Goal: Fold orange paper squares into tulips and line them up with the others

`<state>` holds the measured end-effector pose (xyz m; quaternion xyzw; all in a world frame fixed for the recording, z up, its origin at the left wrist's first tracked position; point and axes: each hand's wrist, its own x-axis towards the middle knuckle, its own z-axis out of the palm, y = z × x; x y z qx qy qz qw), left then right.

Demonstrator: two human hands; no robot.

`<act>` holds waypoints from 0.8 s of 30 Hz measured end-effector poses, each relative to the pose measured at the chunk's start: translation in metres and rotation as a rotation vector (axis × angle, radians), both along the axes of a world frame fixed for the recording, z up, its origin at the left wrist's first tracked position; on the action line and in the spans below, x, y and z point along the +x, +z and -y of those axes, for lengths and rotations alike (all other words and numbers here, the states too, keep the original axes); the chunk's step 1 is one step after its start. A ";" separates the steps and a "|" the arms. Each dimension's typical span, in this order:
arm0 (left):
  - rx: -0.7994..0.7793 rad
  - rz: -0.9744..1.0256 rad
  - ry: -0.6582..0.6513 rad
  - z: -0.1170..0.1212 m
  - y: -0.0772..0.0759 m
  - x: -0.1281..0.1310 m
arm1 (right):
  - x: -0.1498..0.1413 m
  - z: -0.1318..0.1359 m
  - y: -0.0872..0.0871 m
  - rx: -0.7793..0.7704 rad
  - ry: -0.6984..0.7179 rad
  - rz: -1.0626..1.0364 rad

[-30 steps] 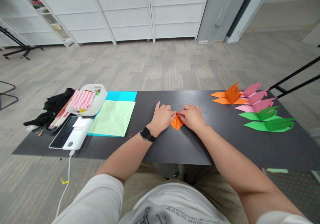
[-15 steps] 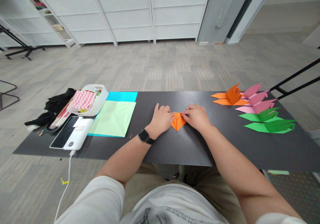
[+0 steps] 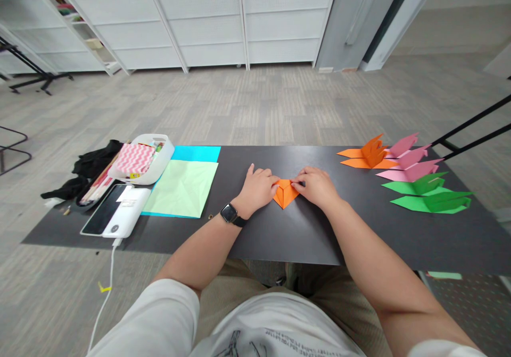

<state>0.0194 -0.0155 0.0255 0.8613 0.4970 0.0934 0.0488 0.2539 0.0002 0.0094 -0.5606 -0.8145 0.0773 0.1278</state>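
Observation:
A small piece of folded orange paper (image 3: 283, 196) lies on the dark table (image 3: 263, 240), its point toward me and creases running across it. At its left corner, my left hand (image 3: 258, 188) grips the edge between thumb and fingers; a black watch (image 3: 229, 213) is on that wrist. My right hand (image 3: 316, 185) pinches the paper's upper right edge, fingers curled. Both hands rest on the tabletop, and their fingers cover the paper's side corners.
To the right stand folded orange (image 3: 369, 155), pink (image 3: 411, 163) and green (image 3: 433, 200) paper figures. Pale green sheets (image 3: 183, 189) lie over blue paper (image 3: 197, 153) on the left, beside a white basket (image 3: 162, 168), a phone (image 3: 101, 213) and a cabled power bank (image 3: 130, 216).
My right fingers have shifted very slightly to the right along the paper's edge. The left hand and the orange paper look almost the same.

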 end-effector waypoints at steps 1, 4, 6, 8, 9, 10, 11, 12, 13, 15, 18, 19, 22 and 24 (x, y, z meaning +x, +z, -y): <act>0.000 0.014 0.001 -0.001 -0.001 -0.001 | 0.000 0.000 -0.001 0.000 0.004 0.000; -0.002 0.059 0.015 -0.006 -0.004 -0.005 | 0.001 -0.001 -0.003 0.008 0.011 0.009; -0.013 0.082 0.026 -0.009 -0.006 -0.007 | 0.001 -0.002 -0.004 0.011 0.012 -0.002; -0.022 0.099 0.028 -0.011 -0.007 -0.009 | 0.002 -0.003 -0.006 0.011 0.015 -0.034; -0.022 0.108 0.028 -0.011 -0.008 -0.009 | 0.002 -0.004 -0.007 0.010 0.017 -0.053; -0.019 0.116 0.028 -0.012 -0.008 -0.010 | 0.003 -0.004 -0.007 0.009 0.019 -0.071; -0.012 0.123 0.029 -0.012 -0.008 -0.010 | 0.003 -0.005 -0.007 0.007 0.022 -0.087; -0.004 0.128 0.030 -0.012 -0.008 -0.010 | 0.003 -0.005 -0.007 0.005 0.025 -0.101; 0.003 0.132 0.028 -0.012 -0.007 -0.010 | 0.003 -0.005 -0.007 0.004 0.028 -0.115; 0.009 0.138 0.019 -0.013 -0.007 -0.010 | 0.002 -0.005 -0.007 0.009 0.028 -0.148; 0.009 0.154 -0.009 -0.014 -0.007 -0.011 | 0.001 -0.005 -0.005 0.030 0.017 -0.195; 0.012 0.161 -0.019 -0.015 -0.008 -0.011 | 0.001 -0.005 -0.005 0.036 0.020 -0.204; 0.024 0.169 -0.052 -0.017 -0.010 -0.012 | 0.002 -0.005 -0.004 0.037 0.067 -0.213; 0.032 0.169 -0.070 -0.018 -0.013 -0.013 | 0.003 -0.005 -0.004 0.029 0.107 -0.207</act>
